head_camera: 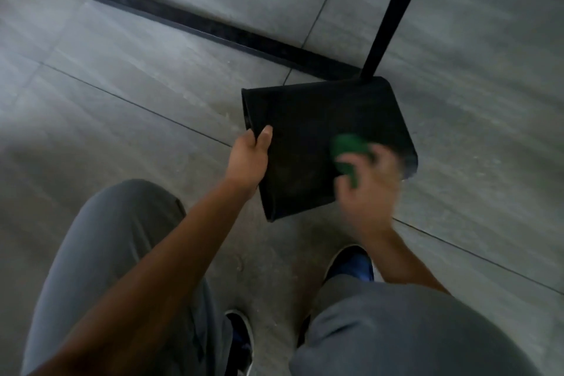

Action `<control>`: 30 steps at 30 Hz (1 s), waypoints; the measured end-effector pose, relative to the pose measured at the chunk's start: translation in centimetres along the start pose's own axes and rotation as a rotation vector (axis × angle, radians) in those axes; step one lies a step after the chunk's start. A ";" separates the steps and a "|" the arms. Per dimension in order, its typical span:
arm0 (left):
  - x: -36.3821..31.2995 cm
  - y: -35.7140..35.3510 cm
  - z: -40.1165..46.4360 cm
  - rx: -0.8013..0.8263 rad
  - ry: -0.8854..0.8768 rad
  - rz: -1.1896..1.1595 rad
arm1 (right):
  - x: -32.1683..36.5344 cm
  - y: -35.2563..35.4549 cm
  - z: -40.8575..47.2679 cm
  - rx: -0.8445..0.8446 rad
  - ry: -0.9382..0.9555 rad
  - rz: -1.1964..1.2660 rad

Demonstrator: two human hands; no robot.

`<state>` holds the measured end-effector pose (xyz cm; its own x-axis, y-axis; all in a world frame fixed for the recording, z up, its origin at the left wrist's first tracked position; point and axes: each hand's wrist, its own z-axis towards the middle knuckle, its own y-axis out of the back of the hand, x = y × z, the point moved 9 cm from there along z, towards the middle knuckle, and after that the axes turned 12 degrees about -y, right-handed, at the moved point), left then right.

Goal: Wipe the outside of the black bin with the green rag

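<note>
My left hand (248, 159) grips the rim of the black plastic bin (308, 131), thumb outside; my blurred right hand (367, 186) clutches the crumpled green rag (348, 149).

Single head-worn view, steep downward angle.
Looks forward and down, close over the left hand (248, 159) and right hand (370, 189); floor (122, 70) lies beyond the fingertips.
</note>
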<state>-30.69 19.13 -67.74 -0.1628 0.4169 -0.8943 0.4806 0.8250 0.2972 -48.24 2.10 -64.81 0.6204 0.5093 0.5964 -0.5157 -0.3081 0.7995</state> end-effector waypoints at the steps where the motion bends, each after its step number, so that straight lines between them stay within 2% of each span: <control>1: -0.4 0.2 -0.2 0.016 -0.027 0.034 | 3.7 -1.8 -1.6 0.074 0.324 -0.066; 2: -0.8 0.4 -0.4 0.035 -0.055 0.076 | 4.6 -2.5 -1.2 0.108 0.460 -0.107; 3: -1.0 0.5 -0.6 0.045 -0.079 0.104 | 3.7 -2.4 1.5 0.103 0.423 -0.149; 4: -0.9 0.6 -0.9 0.035 -0.094 0.113 | 0.6 -1.3 5.6 0.050 0.166 -0.161; 5: -1.0 0.6 -1.1 0.013 -0.109 0.119 | -3.3 0.9 8.4 -0.066 -0.182 -0.127; 6: -1.0 0.5 -1.1 -0.006 -0.119 0.124 | -4.6 1.4 8.3 -0.106 -0.367 -0.076; 7: -1.1 0.4 -0.8 -0.027 -0.125 0.133 | -2.8 1.0 7.1 -0.116 -0.305 -0.073; 9: -1.7 0.4 -0.2 -0.053 -0.176 0.213 | 5.4 -3.2 1.1 0.117 0.244 -0.072; 10: -1.9 0.3 -0.2 -0.051 -0.189 0.244 | 5.9 -4.2 -0.2 0.155 0.412 -0.071; 11: -1.6 0.4 -0.2 -0.043 -0.178 0.233 | 5.6 -3.9 1.4 0.178 0.438 -0.084; 12: -1.1 0.5 -0.5 -0.030 -0.147 0.196 | 3.3 -2.9 5.7 0.174 0.261 -0.054; 13: -0.9 0.2 -0.9 -0.004 -0.110 0.140 | -1.8 -0.6 9.9 0.030 -0.118 -0.019; 14: -1.0 -0.4 -0.9 0.016 -0.106 0.099 | -5.1 0.9 11.6 -0.022 -0.356 -0.024; 15: -1.7 -0.8 -0.8 0.027 -0.129 0.088 | -5.0 1.8 11.6 -0.074 -0.397 -0.038; 16: -2.5 -1.0 -0.7 0.033 -0.161 0.108 | -1.7 0.7 10.2 -0.027 -0.204 -0.056; 18: -3.5 -0.5 -0.7 0.019 -0.223 0.176 | 6.3 -3.2 5.0 0.174 0.304 -0.050; 19: -3.6 -0.2 -1.0 0.018 -0.225 0.195 | 7.0 -3.8 5.2 0.226 0.392 -0.050; 20: -3.3 0.2 -1.3 0.013 -0.211 0.188 | 5.6 -3.6 7.7 0.226 0.299 -0.064; 22: -2.9 -0.1 -2.0 0.023 -0.204 0.158 | -0.8 -0.8 14.6 0.065 -0.195 -0.060; 23: -3.3 -0.2 -2.2 0.024 -0.218 0.159 | -1.5 -0.2 15.1 0.029 -0.264 -0.028; 24: -3.9 -0.4 -2.2 0.021 -0.243 0.163 | 1.0 -0.3 14.0 0.012 -0.135 -0.015; 26: -4.4 -0.2 -1.7 0.018 -0.278 0.196 | 8.3 -2.9 7.5 0.163 0.297 0.047; 27: -4.0 -0.1 -1.7 0.029 -0.268 0.209 | 8.8 -3.4 4.9 0.197 0.383 0.065; 28: -3.5 0.4 -1.9 0.017 -0.235 0.192 | 7.3 -3.3 4.1 0.181 0.368 0.048; 30: -2.5 1.3 -2.3 0.000 -0.168 0.140 | 0.3 -1.0 6.7 0.084 0.050 -0.043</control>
<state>-31.62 20.00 -64.40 0.0515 0.4576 -0.8876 0.4883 0.7638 0.4221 -43.60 -2.84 -65.00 0.6097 0.5618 0.5592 -0.4369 -0.3505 0.8284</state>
